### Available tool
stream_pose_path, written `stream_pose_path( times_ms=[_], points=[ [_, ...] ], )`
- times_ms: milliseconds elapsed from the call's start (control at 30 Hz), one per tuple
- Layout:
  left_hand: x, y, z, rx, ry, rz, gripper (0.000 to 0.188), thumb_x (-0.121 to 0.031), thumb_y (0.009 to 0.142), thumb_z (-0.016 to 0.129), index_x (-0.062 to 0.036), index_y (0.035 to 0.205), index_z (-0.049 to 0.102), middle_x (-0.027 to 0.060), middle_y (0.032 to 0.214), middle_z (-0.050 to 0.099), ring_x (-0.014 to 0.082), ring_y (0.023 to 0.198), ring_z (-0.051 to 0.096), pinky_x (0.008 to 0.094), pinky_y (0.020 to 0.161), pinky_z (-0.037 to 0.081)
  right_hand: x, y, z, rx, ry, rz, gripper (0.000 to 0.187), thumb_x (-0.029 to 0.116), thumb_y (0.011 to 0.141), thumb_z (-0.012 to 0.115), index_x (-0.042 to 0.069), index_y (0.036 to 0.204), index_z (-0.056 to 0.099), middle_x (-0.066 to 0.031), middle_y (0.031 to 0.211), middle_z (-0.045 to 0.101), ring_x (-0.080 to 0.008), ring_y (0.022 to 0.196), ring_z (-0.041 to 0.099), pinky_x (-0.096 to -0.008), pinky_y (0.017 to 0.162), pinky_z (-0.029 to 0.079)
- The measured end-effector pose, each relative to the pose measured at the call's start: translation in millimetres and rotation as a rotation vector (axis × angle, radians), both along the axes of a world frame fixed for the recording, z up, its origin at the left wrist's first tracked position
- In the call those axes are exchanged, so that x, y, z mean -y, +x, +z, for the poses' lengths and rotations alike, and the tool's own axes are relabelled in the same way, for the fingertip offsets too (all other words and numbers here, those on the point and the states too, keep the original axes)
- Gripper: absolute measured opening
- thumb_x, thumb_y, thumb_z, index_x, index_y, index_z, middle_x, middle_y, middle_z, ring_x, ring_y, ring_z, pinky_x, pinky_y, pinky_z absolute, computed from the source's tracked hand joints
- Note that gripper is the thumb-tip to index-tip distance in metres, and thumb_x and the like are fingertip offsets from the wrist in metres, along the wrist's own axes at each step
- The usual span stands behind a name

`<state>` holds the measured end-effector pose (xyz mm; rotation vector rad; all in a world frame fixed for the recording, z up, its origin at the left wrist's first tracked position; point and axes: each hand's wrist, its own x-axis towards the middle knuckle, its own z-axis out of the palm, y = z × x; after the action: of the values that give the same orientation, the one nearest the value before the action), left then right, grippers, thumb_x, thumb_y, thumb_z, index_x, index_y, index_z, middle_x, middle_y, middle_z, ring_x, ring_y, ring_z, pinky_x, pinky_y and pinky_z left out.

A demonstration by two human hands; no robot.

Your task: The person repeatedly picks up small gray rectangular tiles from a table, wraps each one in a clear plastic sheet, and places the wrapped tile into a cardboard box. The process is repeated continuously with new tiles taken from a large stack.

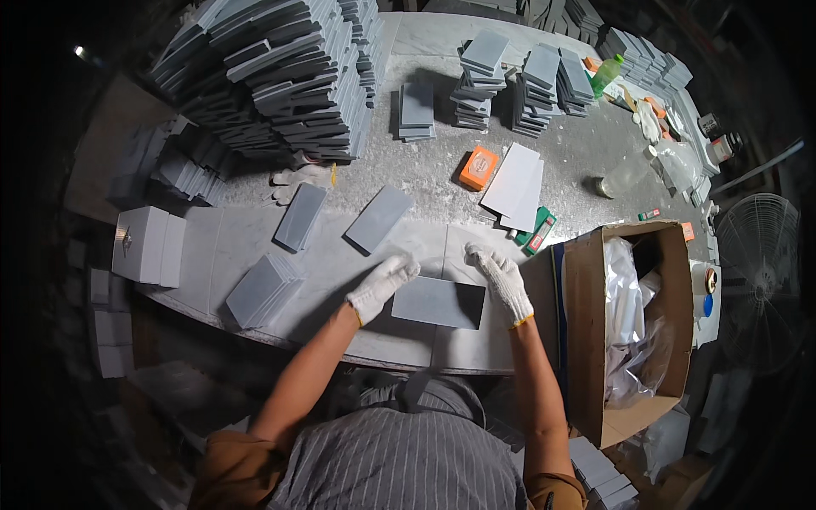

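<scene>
Both my hands wear white knit gloves with yellow cuffs. A flat grey rectangular tile [436, 303] lies on the pale slab in front of me. My left hand [382, 287] is over the tile's upper left corner, its fingertips smeared by motion. Above the tile's upper right corner is my right hand [501, 276], fingers curled together; whatever they may hold cannot be made out. Farther left lie another grey tile [379, 219], a small tile stack [299, 218] and a fanned stack of tiles [262, 291] near the front edge.
Tall tile piles [297, 76] rise at the back left, with shorter stacks [481, 81] behind. An orange box [478, 168], white sheets [515, 189] and a green box [535, 231] lie ahead. A cardboard carton [586, 331] with plastic bags stands right, near a fan [759, 280].
</scene>
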<state>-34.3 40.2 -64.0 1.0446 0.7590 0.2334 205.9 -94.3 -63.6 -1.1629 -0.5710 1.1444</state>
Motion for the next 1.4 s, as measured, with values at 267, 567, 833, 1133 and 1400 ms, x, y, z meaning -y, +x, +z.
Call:
stream_pose_path(
  times_ms=[267, 567, 833, 1133, 1400],
  points=[
    [-24, 15, 79, -0.055, 0.247, -0.282, 0.017, 0.0, 0.082, 0.075, 0.0006, 0.098, 0.069, 0.011, 0.13, 0.062, 0.0128, 0.118, 0.057, 0.0289, 0.103, 0.044, 61, -9, 82, 0.99, 0.108, 0.097, 0.023, 0.009, 0.079, 0.077, 0.013, 0.102, 0.074, -0.0072, 0.113, 0.069, -0.027, 0.101, 0.065, -0.0371, 0.089, 0.052],
    [-19, -26, 130, -0.214, 1.117, -0.537, 0.017, -0.016, 0.078, 0.074, -0.0062, 0.091, 0.071, 0.0175, 0.137, 0.056, 0.0347, 0.125, 0.052, 0.0439, 0.11, 0.038, 93, -40, 54, 1.49, 0.182, -0.006, 0.026, 0.016, 0.073, 0.073, 0.022, 0.098, 0.07, -0.0015, 0.111, 0.067, -0.0255, 0.107, 0.063, -0.0459, 0.098, 0.05],
    [37, 23, 64, -0.161, 1.678, -0.634, 0.071, -0.057, 0.074, 0.069, -0.0166, 0.132, 0.058, 0.0142, 0.14, 0.049, 0.0301, 0.133, 0.041, 0.0497, 0.114, 0.028, 110, -38, 71, 1.392, 0.163, 0.098, 0.027, 0.017, 0.071, 0.077, 0.013, 0.097, 0.071, -0.007, 0.109, 0.068, -0.029, 0.1, 0.066, -0.0444, 0.094, 0.051],
    [39, 22, 43, -0.164, 1.804, -0.606, 0.072, -0.057, 0.071, 0.072, -0.0185, 0.132, 0.058, 0.0134, 0.143, 0.047, 0.0289, 0.135, 0.039, 0.0488, 0.116, 0.027, 62, -41, 79, 1.509, -0.103, -0.021, 0.088, 0.058, 0.074, 0.074, 0.004, 0.139, 0.05, -0.0184, 0.14, 0.052, -0.0354, 0.128, 0.051, -0.0443, 0.107, 0.041],
    [36, 2, 62, -0.356, 1.734, -0.579, 0.08, -0.048, 0.062, 0.084, -0.0178, 0.131, 0.057, 0.0101, 0.139, 0.048, 0.0298, 0.132, 0.041, 0.0476, 0.115, 0.03, 56, -44, 54, 1.633, -0.089, 0.238, 0.105, 0.054, 0.06, 0.082, 0.006, 0.145, 0.043, -0.0169, 0.14, 0.051, -0.0362, 0.131, 0.047, -0.0491, 0.107, 0.039]
  ],
)
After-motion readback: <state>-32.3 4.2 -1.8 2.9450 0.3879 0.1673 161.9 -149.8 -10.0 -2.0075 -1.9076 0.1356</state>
